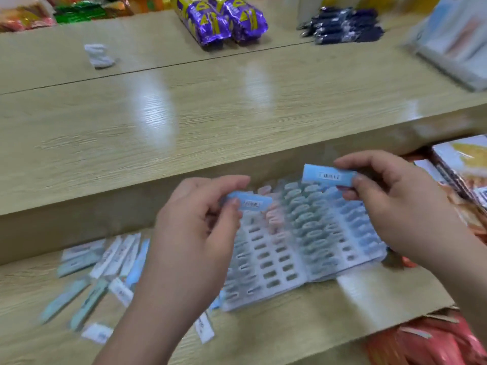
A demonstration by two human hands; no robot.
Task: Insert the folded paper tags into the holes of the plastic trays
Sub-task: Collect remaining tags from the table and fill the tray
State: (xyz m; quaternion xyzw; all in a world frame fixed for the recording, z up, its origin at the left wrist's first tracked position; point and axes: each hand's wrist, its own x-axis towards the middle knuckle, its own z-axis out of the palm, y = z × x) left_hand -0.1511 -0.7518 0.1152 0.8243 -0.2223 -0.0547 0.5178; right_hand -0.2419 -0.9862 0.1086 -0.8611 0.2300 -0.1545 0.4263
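Observation:
A white plastic tray (276, 264) with rows of oval holes lies on the lower wooden shelf. Its right columns hold several blue and green folded tags (311, 214), and a few pink ones (274, 217) stand in a middle column. My left hand (195, 233) pinches a light blue paper tag (250, 204) above the tray's left part. My right hand (400, 204) pinches another light blue tag (328, 176) above the tray's far edge. Loose tags (105, 270) lie scattered on the shelf to the left of the tray.
A deeper wooden shelf (210, 114) runs above and behind the tray. On it stand purple snack packs (224, 19), dark blue packets (342, 25), a small crumpled white wrapper (98, 55) and plastic sleeves (453, 40). Boxes (463, 167) and red packets (432, 343) sit at the right.

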